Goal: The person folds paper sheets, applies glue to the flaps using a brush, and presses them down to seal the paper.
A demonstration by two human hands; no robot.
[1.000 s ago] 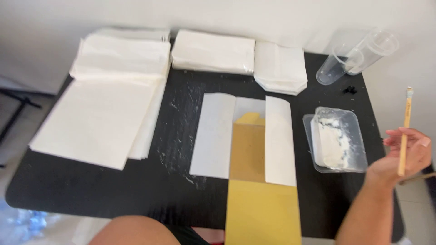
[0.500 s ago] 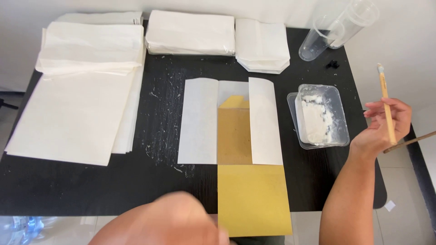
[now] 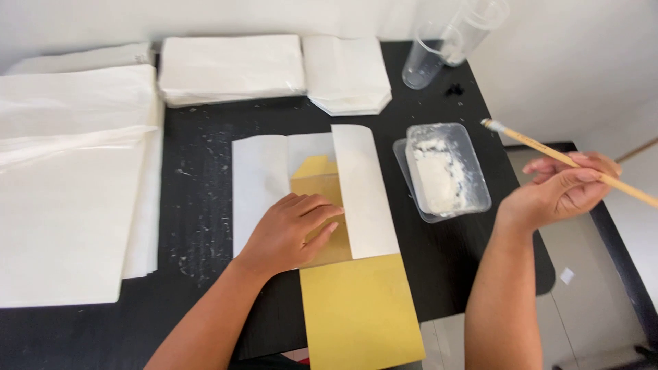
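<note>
My left hand [image 3: 293, 229] lies flat on the folded white paper [image 3: 258, 185] and the yellow card template [image 3: 356, 308] that sticks out of it toward me. The paper's right flap [image 3: 363, 188] is folded over the card. My right hand [image 3: 562, 192] is raised over the table's right edge, gripping a thin wooden brush [image 3: 534, 145] whose tip points toward a clear plastic tray of white paste [image 3: 445, 171]. The brush tip hovers just right of the tray, not touching it.
Stacks of white paper sheets [image 3: 233, 68] and smaller folded pieces [image 3: 346, 75] sit at the back of the black table [image 3: 205, 233]. A large pile of white sheets [image 3: 68, 185] covers the left side. Clear plastic cups [image 3: 439, 48] lie at the back right.
My left hand has come up from the near edge and settled on the folded paper. My right hand has tilted the brush from upright to slanting toward the paste tray.
</note>
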